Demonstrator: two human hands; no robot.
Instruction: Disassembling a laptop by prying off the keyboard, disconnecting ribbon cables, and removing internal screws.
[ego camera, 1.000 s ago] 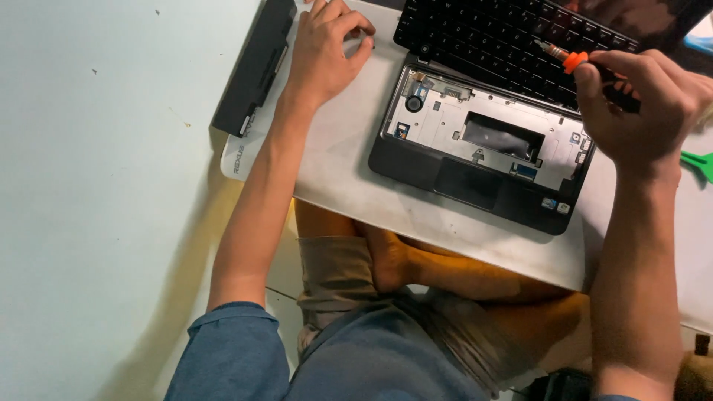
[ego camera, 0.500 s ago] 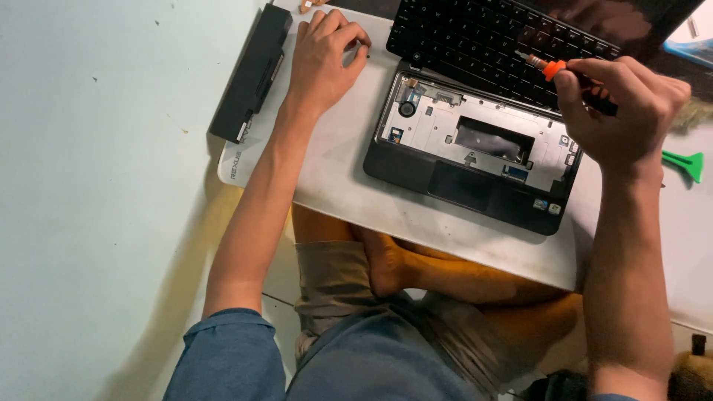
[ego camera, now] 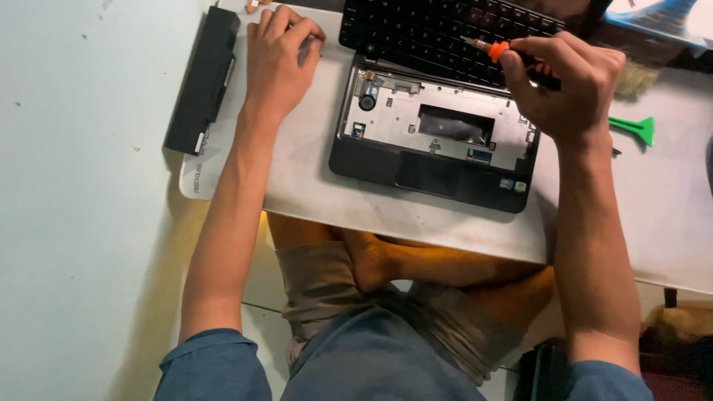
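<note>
A small black laptop (ego camera: 416, 172) lies opened up on a low white table (ego camera: 312, 193), its silver inner frame (ego camera: 401, 119) bare. The lifted black keyboard (ego camera: 416, 33) rests tilted over the laptop's far edge. My right hand (ego camera: 572, 85) grips an orange-and-black screwdriver (ego camera: 499, 50), tip pointing left above the keyboard. My left hand (ego camera: 278, 56) rests palm down on the table to the left of the laptop, fingers curled over a small grey object that I cannot make out.
A long black battery pack (ego camera: 202, 82) lies at the table's left edge. A green plastic pry tool (ego camera: 635, 128) sits right of the laptop. My crossed legs are under the table's near edge. A pale floor lies to the left.
The view has drifted, so everything sits lower and further left in the frame. My right hand with the screwdriver moved left over the keyboard. The left hand stayed in place.
</note>
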